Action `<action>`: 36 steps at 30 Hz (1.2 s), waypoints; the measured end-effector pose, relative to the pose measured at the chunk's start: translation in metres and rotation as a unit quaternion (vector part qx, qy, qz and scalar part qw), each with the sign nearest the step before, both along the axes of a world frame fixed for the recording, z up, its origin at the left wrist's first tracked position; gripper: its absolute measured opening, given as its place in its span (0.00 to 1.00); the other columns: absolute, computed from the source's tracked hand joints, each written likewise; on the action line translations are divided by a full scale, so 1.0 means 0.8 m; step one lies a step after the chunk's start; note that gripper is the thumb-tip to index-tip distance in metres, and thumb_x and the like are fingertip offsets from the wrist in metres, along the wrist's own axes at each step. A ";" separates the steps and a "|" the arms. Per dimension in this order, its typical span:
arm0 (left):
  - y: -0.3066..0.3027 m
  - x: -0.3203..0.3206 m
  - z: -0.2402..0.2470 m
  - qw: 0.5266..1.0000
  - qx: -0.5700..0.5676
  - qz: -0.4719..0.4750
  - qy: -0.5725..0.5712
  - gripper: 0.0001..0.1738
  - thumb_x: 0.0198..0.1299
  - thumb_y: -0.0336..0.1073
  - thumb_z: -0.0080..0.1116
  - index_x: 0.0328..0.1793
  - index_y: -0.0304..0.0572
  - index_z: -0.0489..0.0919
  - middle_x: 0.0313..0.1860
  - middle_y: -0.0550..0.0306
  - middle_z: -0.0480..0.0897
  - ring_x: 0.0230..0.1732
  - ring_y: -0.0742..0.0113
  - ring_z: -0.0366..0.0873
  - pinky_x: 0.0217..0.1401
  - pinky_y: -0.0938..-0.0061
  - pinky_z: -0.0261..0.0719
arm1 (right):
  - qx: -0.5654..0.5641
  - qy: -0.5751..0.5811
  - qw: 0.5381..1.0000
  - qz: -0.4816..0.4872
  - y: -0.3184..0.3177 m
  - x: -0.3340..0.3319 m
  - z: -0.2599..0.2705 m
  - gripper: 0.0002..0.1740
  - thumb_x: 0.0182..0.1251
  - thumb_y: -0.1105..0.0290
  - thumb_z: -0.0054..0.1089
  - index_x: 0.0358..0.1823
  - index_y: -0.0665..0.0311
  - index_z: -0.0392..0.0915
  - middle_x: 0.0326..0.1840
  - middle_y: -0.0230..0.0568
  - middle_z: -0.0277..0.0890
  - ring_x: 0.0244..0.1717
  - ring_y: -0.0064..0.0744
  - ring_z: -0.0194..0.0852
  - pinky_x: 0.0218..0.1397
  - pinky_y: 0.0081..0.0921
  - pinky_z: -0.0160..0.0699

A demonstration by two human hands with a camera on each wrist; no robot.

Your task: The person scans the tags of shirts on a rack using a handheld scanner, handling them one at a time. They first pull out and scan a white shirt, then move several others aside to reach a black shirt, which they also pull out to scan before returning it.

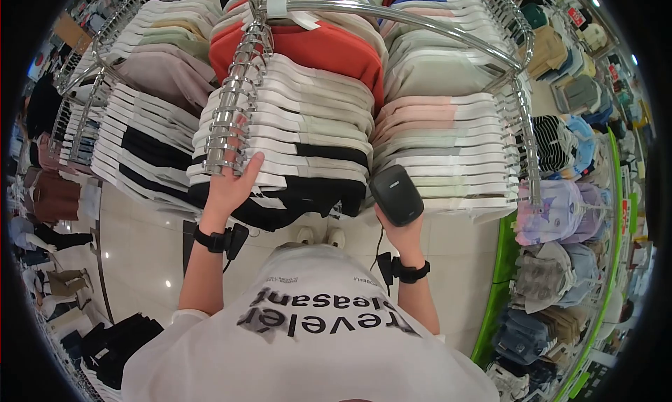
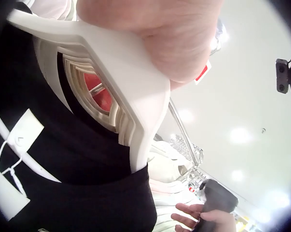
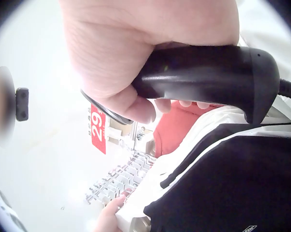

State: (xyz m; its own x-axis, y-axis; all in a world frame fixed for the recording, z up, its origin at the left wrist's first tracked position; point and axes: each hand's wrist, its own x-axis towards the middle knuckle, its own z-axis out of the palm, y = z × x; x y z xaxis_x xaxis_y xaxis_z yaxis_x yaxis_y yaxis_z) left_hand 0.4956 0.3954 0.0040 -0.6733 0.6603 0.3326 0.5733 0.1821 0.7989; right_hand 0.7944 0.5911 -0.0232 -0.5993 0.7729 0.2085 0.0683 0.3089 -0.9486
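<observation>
My left hand (image 1: 234, 186) grips the white hanger (image 2: 135, 82) at the front of the middle rack. A black shirt (image 1: 308, 197) hangs from it. In the left wrist view the palm covers the top of that hanger, and a white tag (image 2: 25, 130) on strings hangs at the shirt's neck. To the right of the rack's front end, my right hand (image 1: 406, 239) holds a black barcode scanner (image 1: 396, 195) by its handle (image 3: 193, 75). A cord (image 3: 289, 89) runs from the handle's end.
Behind the front shirt, more hangered tops line the chrome rail (image 1: 234, 115), including a red one (image 1: 294, 52). Tops on hangers stand close on the left (image 1: 150, 136) and right (image 1: 448, 150). A red price sign (image 3: 98, 130) shows in the right wrist view. Tiled floor (image 1: 140, 248) lies below.
</observation>
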 end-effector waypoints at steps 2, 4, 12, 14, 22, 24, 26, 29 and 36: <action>0.000 0.001 0.001 1.000 -0.006 0.000 -0.026 0.35 0.71 0.40 0.67 0.80 0.35 0.70 0.76 0.43 0.75 0.73 0.53 0.74 0.75 0.65 0.70 | -0.007 0.006 1.000 -0.013 0.000 0.003 -0.001 0.18 0.57 0.75 0.80 0.48 0.67 0.85 0.42 0.39 0.89 0.41 0.30 0.85 0.49 0.30 0.82; 0.000 0.002 0.001 0.999 -0.010 0.004 -0.052 0.35 0.72 0.40 0.67 0.80 0.35 0.69 0.77 0.43 0.74 0.74 0.54 0.73 0.76 0.66 0.69 | -0.024 0.000 0.999 -0.026 0.000 0.005 -0.002 0.18 0.57 0.75 0.80 0.48 0.67 0.85 0.43 0.37 0.88 0.42 0.28 0.84 0.50 0.29 0.82; -0.003 -0.009 -0.010 0.999 -0.017 -0.011 0.038 0.35 0.71 0.35 0.67 0.81 0.33 0.68 0.75 0.47 0.75 0.71 0.63 0.73 0.75 0.69 0.69 | -0.032 0.012 0.998 -0.062 -0.007 0.002 -0.004 0.14 0.58 0.77 0.77 0.46 0.68 0.85 0.41 0.38 0.89 0.40 0.27 0.84 0.47 0.28 0.82; -0.001 -0.006 -0.006 0.999 -0.002 -0.017 0.028 0.35 0.72 0.35 0.66 0.81 0.33 0.68 0.76 0.46 0.75 0.73 0.61 0.72 0.76 0.68 0.68 | -0.030 0.011 0.997 -0.067 -0.009 0.003 -0.004 0.14 0.58 0.77 0.77 0.45 0.67 0.85 0.41 0.38 0.89 0.40 0.27 0.84 0.47 0.28 0.82; 0.000 -0.002 0.000 0.999 0.025 -0.020 -0.002 0.37 0.70 0.35 0.67 0.82 0.34 0.68 0.77 0.44 0.74 0.75 0.55 0.73 0.77 0.64 0.69 | -0.054 -0.002 0.997 -0.059 -0.018 0.003 -0.005 0.14 0.58 0.78 0.76 0.45 0.68 0.85 0.41 0.38 0.89 0.40 0.26 0.84 0.47 0.28 0.82; -0.001 0.000 0.004 0.999 0.011 -0.023 0.029 0.37 0.70 0.35 0.67 0.82 0.34 0.67 0.77 0.44 0.74 0.75 0.55 0.73 0.77 0.64 0.69 | -0.051 0.003 0.997 -0.063 -0.023 0.003 -0.001 0.14 0.58 0.77 0.77 0.45 0.68 0.85 0.41 0.38 0.89 0.40 0.26 0.85 0.48 0.29 0.82; -0.001 0.000 0.002 0.999 0.014 -0.018 0.026 0.37 0.70 0.35 0.67 0.82 0.34 0.67 0.77 0.44 0.74 0.75 0.55 0.73 0.77 0.65 0.69 | -0.048 0.009 0.997 -0.067 -0.026 0.005 -0.001 0.14 0.58 0.77 0.77 0.46 0.68 0.85 0.41 0.38 0.89 0.40 0.27 0.85 0.48 0.29 0.82; -0.002 -0.003 -0.006 0.999 0.022 -0.018 0.022 0.36 0.69 0.35 0.67 0.81 0.34 0.68 0.77 0.44 0.74 0.75 0.56 0.73 0.77 0.66 0.68 | -0.056 -0.009 0.996 -0.067 -0.029 0.010 -0.006 0.15 0.58 0.77 0.77 0.46 0.68 0.84 0.41 0.38 0.89 0.41 0.28 0.86 0.49 0.29 0.82; -0.002 -0.003 -0.005 1.000 0.007 -0.009 0.020 0.36 0.68 0.34 0.69 0.80 0.34 0.69 0.77 0.45 0.75 0.73 0.60 0.74 0.75 0.69 0.70 | -0.035 -0.035 0.996 -0.071 -0.038 0.019 -0.001 0.15 0.57 0.76 0.77 0.46 0.69 0.84 0.41 0.38 0.88 0.40 0.29 0.85 0.49 0.29 0.82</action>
